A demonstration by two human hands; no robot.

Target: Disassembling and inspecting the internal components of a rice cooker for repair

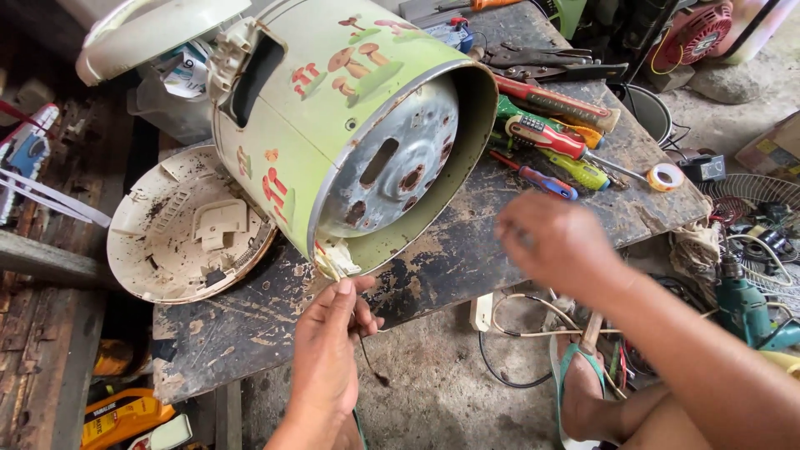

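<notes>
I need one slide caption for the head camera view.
Left hand pinches a thin wire beneath an overturned green cooker body; right hand hovers blurred.

Screwdrivers (546, 137), tape roll (665, 177), green drill (747, 310)

Pale green cooker shell (333, 108) with brown mushroom pattern; red, green, yellow-handled screwdrivers (550, 137).

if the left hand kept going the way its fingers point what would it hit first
Probably the torn cream edge at the bottom rim of the green cooker body lying on its side. The left hand points up at it, fingers nearly touching; depth is unclear.
</notes>
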